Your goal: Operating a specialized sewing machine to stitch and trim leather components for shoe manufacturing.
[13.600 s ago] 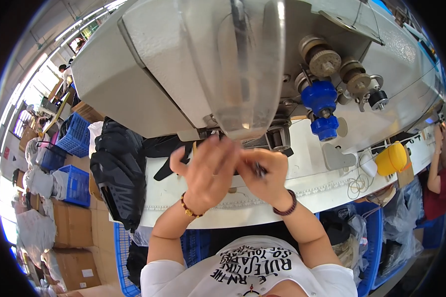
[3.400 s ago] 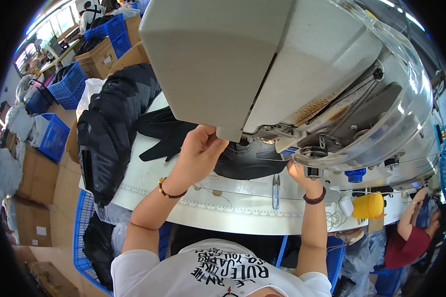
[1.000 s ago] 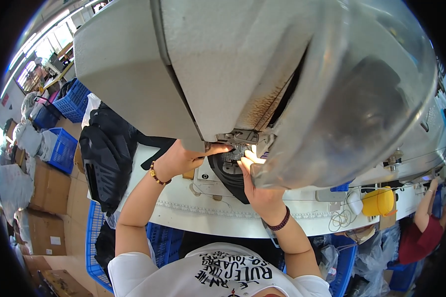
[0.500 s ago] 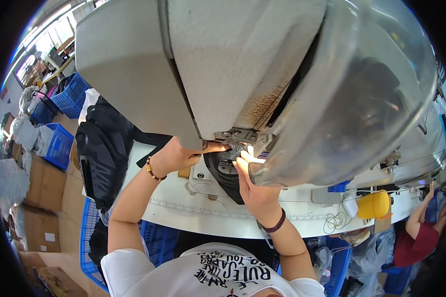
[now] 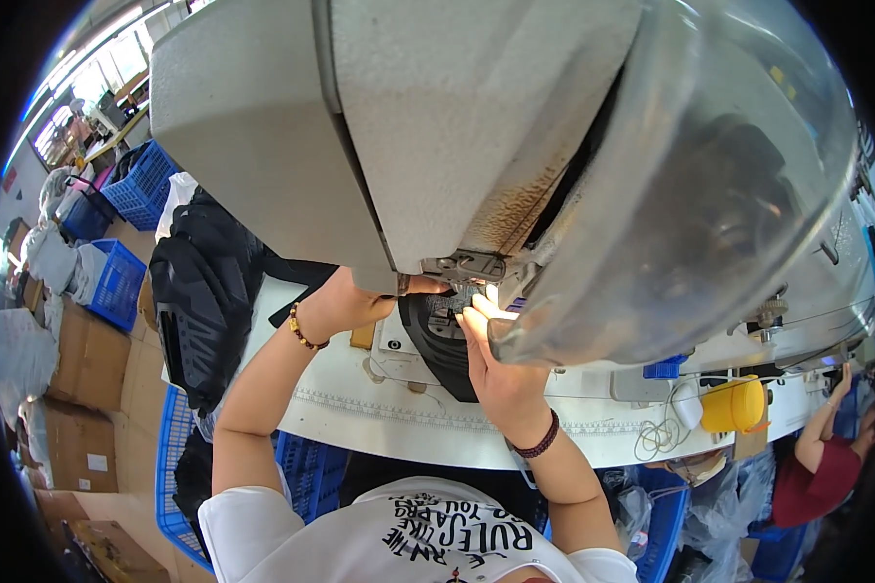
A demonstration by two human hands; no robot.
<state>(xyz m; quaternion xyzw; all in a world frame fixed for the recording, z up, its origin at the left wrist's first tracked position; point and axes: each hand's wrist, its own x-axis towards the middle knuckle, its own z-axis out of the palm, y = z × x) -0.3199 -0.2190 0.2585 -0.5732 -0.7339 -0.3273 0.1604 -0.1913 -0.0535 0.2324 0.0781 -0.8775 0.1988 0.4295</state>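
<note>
Factory floor curves away at the left edge: blue plastic crates [image 5: 117, 282], cardboard boxes [image 5: 87, 360] and pale bundles of cloth [image 5: 19, 350], all small and bent by the lens. Nearest the camera, a big grey sewing machine head [image 5: 379, 126] fills the top of the view, with a clear curved guard [image 5: 690, 214] on its right that blurs whatever sits behind it. Below runs a white work table [image 5: 340, 418] with a stitched-looking front edge.

Both hands reach under the machine. The left hand [image 5: 345, 301], a beaded bracelet at its wrist, goes in beneath the machine body; its fingertips are hidden there, so its grip cannot be told. The right hand [image 5: 501, 374], with a dark bead bracelet, has its fingers curled and pressing at the black fabric piece [image 5: 437, 340] lying on the table right under the needle area; a bright light washes out the fingertips, so how firmly they pinch is hard to judge.

A heap of black garments [image 5: 199, 291] hangs over the table's left end. A yellow container [image 5: 734, 403] and a white cord [image 5: 656, 442] sit to the right. 1 other person in a dark red top [image 5: 812, 476] is half cut off at the right edge
</note>
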